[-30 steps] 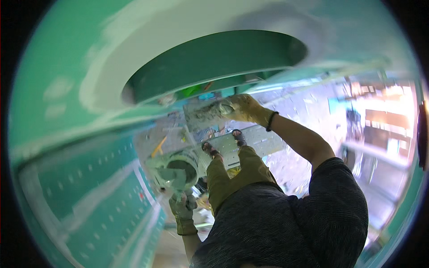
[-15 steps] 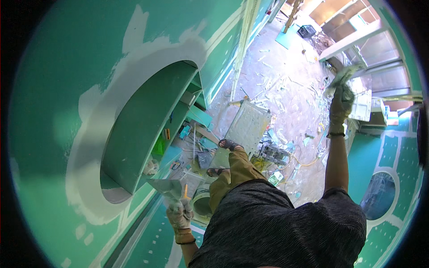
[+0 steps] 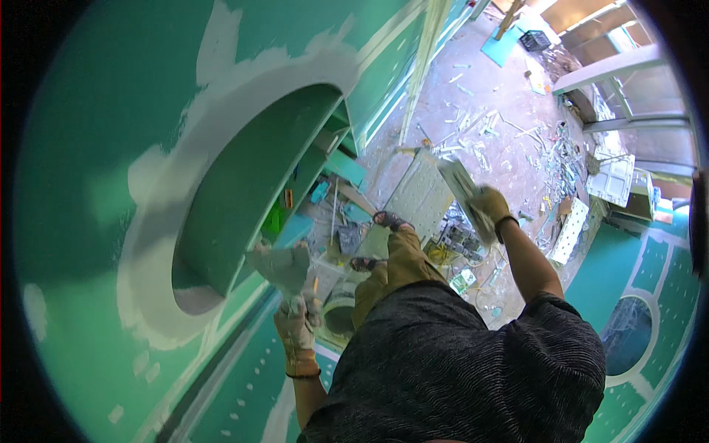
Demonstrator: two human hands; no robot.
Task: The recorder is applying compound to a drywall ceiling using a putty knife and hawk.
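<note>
My left hand (image 3: 297,336), in a pale work glove with a yellowish cuff, is closed around the handle of a putty knife (image 3: 281,267). The knife's wide, smeared blade points up, just right of the green wall's lower edge. My right hand (image 3: 490,205), gloved too, grips a flat rectangular finishing trowel (image 3: 459,186) held out in front of me; its handle is mostly hidden by the fingers. Left of both hands stands the green board wall (image 3: 96,111), with a large arched opening (image 3: 244,196) ringed by a band of white filler (image 3: 140,273).
My sandalled feet rest on a perforated metal platform (image 3: 422,193). Below stands a bucket (image 3: 340,314). Scraps and debris (image 3: 480,133) litter the floor, with a black crate (image 3: 535,40) far off. At right, another green wall has a round opening (image 3: 628,336).
My right hand has swung down and left from far right, bringing the trowel toward the middle. My left hand is slightly higher, its blade tilted upward more. The view has shifted a little.
</note>
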